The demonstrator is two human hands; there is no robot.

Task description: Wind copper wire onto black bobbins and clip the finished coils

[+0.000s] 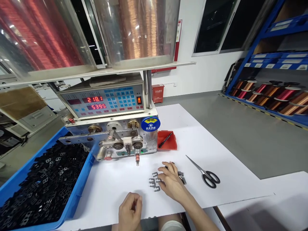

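Observation:
My right hand (pixel 171 183) lies over the white tabletop with its fingers apart, on or just above a group of small grey E-shaped pieces (pixel 152 183). Part of the group is hidden beneath it, and darker small pieces (pixel 182 177) show past its far side. My left hand (pixel 130 208) is curled closed near the table's front edge, thumb against the fingers. What it holds, if anything, is hidden. To the right of my right hand lie scissors (pixel 209 177) with black handles, their blades pointing away and to the left.
A coil winding machine (pixel 103 102) with red digits stands ahead, copper wire spools (pixel 138 29) above it. At left is a blue bin (pixel 79 179) of black plastic parts. A red tray (pixel 172 141) holds a black pen (pixel 165 140). Blue shelving (pixel 250 67) stands far right.

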